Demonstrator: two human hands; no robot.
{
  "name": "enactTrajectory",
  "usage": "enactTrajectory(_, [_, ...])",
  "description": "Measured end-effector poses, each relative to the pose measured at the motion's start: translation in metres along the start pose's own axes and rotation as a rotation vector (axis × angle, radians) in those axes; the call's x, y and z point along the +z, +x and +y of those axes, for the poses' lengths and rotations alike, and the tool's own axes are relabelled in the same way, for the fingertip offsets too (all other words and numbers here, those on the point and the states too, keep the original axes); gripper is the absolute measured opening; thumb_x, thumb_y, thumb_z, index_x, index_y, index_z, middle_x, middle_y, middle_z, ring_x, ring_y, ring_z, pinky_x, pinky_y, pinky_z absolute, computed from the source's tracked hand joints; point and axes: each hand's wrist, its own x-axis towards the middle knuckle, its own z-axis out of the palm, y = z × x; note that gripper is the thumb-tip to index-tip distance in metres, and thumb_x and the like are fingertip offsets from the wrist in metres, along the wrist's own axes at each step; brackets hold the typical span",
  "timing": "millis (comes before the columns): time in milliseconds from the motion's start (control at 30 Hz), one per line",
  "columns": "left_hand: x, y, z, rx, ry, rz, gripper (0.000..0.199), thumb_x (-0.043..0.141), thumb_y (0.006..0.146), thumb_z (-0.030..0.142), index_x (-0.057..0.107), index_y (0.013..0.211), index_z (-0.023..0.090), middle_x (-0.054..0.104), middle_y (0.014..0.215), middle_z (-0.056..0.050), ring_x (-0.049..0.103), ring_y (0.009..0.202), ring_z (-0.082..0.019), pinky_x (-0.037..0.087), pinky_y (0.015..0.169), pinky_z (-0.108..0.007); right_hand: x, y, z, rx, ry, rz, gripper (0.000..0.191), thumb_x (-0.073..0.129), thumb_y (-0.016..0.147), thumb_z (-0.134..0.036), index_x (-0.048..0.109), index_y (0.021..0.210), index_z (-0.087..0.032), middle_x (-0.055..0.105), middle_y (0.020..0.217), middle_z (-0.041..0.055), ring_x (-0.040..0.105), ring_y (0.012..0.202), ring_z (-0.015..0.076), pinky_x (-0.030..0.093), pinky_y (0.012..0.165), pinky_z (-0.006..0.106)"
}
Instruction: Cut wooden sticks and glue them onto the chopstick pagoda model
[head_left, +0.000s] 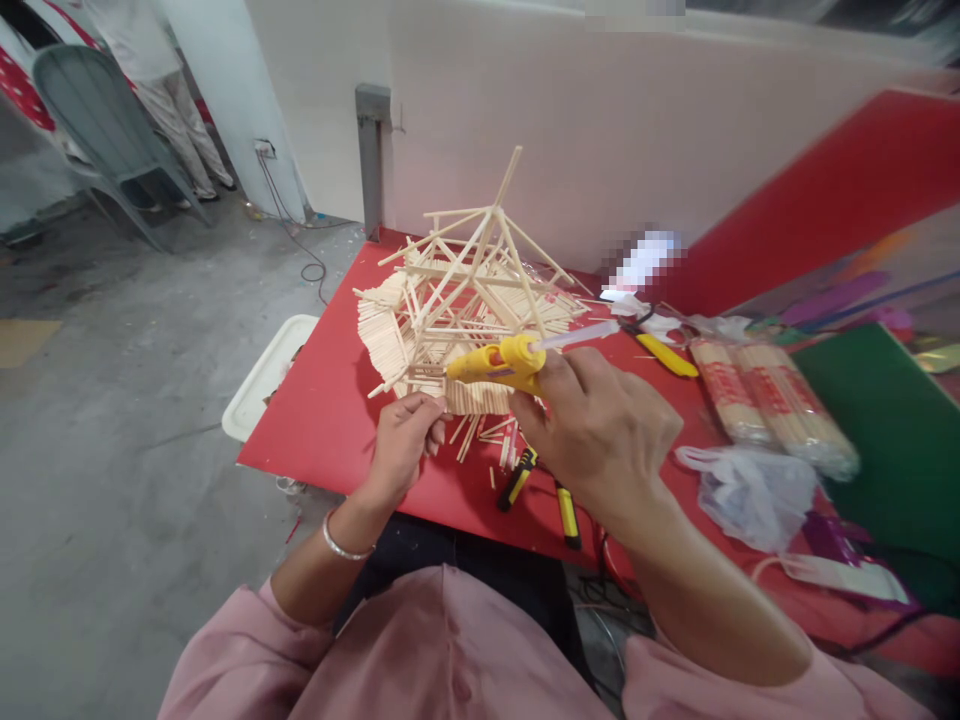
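Observation:
A yellow glue gun (499,362) with a clear glue stick in its back is in my right hand (600,430), its fingers wrapped round the handle. The nozzle points left, at the front of a wooden stick structure (465,270) with a pointed open frame on top and a scalloped stick base. My left hand (409,440) is closed in a pinch at the structure's front edge; what its fingertips hold is too small to name. Loose short sticks (472,432) lie in front of the base, near yellow-and-black pliers (568,515).
The structure stands on a red table (315,420). At right lie bundled sticks (787,400), a plastic bag (754,495), a yellow-handled tool (667,354) and a green board (892,440). A white tray (262,385) is at left. A person (176,100) stands beyond a chair (97,120).

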Motion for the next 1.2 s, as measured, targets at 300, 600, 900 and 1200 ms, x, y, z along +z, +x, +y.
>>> enactTrajectory(300, [0.0015,0.0005,0.0013,0.010,0.017,0.001,0.027,0.066,0.072,0.037,0.060,0.056,0.016,0.050,0.040,0.004,0.037,0.032,-0.004,0.026,0.035,-0.018,0.0000,-0.0009,0.0004,0.011,0.017,-0.009,0.028,0.053,0.083,-0.027,0.061,0.108,-0.018,0.056,0.072,0.0010,0.041,0.061,0.0145,0.021,0.055,0.030])
enactTrajectory(600, [0.0007,0.0006,0.0001,0.008,0.007,-0.009,0.028,0.066,0.073,0.038,0.061,0.057,0.016,0.050,0.040,0.004,0.037,0.033,-0.004,0.026,0.036,-0.018,-0.0011,-0.0007,0.0006,0.031,-0.001,-0.030,0.028,0.053,0.084,-0.029,0.063,0.108,-0.018,0.058,0.073,0.0015,0.041,0.058,0.0136,0.022,0.054,0.029])
enactTrajectory(900, [0.0011,0.0003,-0.0002,0.010,0.015,-0.010,0.030,0.068,0.072,0.040,0.060,0.057,0.016,0.050,0.040,0.004,0.037,0.033,-0.004,0.026,0.036,-0.018,0.0015,-0.0037,0.0010,0.051,-0.001,-0.037,0.031,0.052,0.084,-0.029,0.063,0.111,-0.019,0.059,0.074,0.0018,0.040,0.058,0.0138,0.022,0.055,0.030])
enactTrajectory(1200, [0.0008,0.0003,-0.0001,0.008,0.011,-0.010,0.029,0.067,0.073,0.039,0.060,0.057,0.016,0.050,0.040,0.004,0.037,0.033,-0.004,0.025,0.036,-0.018,0.0018,-0.0006,0.0007,0.033,-0.008,0.005,0.027,0.054,0.084,-0.030,0.064,0.107,-0.017,0.060,0.072,0.0016,0.039,0.057,0.0136,0.022,0.054,0.029])
